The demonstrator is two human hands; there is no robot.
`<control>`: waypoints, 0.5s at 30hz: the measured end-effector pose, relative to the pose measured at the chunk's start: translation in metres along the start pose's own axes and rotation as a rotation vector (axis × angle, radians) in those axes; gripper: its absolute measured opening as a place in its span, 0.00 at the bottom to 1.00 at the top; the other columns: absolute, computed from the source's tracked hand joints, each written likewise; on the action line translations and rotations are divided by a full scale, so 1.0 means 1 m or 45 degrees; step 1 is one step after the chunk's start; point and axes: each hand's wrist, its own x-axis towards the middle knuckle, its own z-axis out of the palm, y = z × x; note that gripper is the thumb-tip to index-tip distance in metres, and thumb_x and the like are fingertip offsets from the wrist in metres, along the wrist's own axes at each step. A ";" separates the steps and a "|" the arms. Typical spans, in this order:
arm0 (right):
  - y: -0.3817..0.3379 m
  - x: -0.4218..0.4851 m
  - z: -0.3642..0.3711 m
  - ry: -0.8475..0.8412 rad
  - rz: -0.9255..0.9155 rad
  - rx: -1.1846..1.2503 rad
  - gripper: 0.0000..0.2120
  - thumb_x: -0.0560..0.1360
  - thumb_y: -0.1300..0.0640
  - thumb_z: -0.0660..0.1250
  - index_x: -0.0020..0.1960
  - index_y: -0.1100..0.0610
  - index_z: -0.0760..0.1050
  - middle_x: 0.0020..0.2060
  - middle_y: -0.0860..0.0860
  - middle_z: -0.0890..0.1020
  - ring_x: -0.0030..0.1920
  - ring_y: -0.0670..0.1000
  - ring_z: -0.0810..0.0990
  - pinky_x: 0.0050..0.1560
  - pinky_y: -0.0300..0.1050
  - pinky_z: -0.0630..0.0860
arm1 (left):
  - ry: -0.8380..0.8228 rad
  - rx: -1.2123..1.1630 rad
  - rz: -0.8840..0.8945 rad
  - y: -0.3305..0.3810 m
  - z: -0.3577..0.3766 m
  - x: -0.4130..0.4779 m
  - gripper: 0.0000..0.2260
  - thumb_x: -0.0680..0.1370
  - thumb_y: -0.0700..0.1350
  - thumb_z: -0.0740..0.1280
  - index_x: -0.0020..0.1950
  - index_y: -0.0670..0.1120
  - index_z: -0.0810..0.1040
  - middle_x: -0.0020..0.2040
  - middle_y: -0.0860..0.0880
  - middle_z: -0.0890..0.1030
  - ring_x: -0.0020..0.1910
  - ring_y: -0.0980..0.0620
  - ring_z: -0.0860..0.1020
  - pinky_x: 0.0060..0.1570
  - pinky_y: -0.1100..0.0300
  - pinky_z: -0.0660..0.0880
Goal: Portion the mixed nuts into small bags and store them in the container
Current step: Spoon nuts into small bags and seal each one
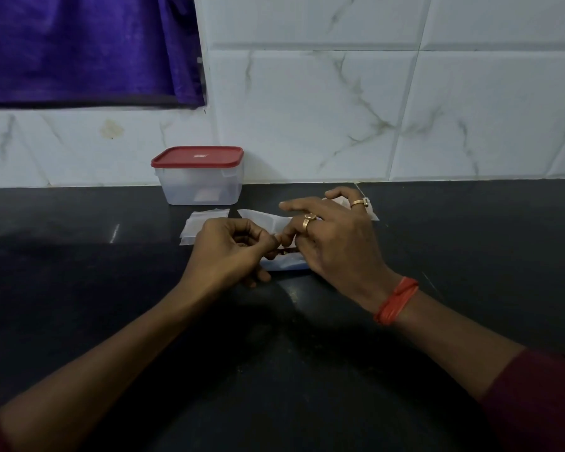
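A clear plastic container (202,181) with a red lid (197,156) stands shut at the back of the dark counter, against the tiled wall. Several small clear bags (193,228) lie flat in front of it. A small bag of nuts (284,264) lies between my hands, mostly hidden by them. My left hand (232,247) has curled fingers that pinch the bag's left end. My right hand (333,236) covers the bag's right side, its thumb and a bent finger pinching at the same spot while its other fingers spread out.
The dark counter (111,288) runs across the whole view, with a white marble-tiled wall (405,109) behind. A purple curtain (85,47) hangs at the upper left. Another clear packet (372,213) peeks out behind my right hand.
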 end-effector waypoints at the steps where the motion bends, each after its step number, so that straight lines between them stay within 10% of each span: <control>1: 0.001 -0.001 0.001 -0.025 0.000 -0.019 0.09 0.73 0.60 0.66 0.40 0.50 0.83 0.55 0.47 0.85 0.51 0.47 0.83 0.64 0.54 0.66 | -0.004 0.023 0.007 0.001 0.000 0.000 0.06 0.76 0.43 0.72 0.45 0.40 0.81 0.38 0.46 0.85 0.30 0.46 0.83 0.28 0.57 0.80; 9: 0.007 -0.005 0.006 -0.358 -0.022 -0.020 0.10 0.74 0.50 0.66 0.50 0.48 0.84 0.57 0.46 0.83 0.51 0.47 0.83 0.66 0.58 0.66 | 0.004 0.272 0.257 0.003 0.000 -0.007 0.06 0.73 0.47 0.75 0.38 0.46 0.83 0.35 0.51 0.85 0.25 0.52 0.82 0.31 0.59 0.80; 15: 0.021 -0.005 0.007 -0.289 0.071 0.215 0.11 0.72 0.63 0.67 0.48 0.50 0.82 0.43 0.47 0.84 0.44 0.50 0.81 0.60 0.50 0.66 | 0.185 0.547 0.628 -0.006 -0.006 -0.004 0.17 0.67 0.60 0.78 0.47 0.52 0.81 0.45 0.58 0.82 0.38 0.57 0.81 0.35 0.57 0.79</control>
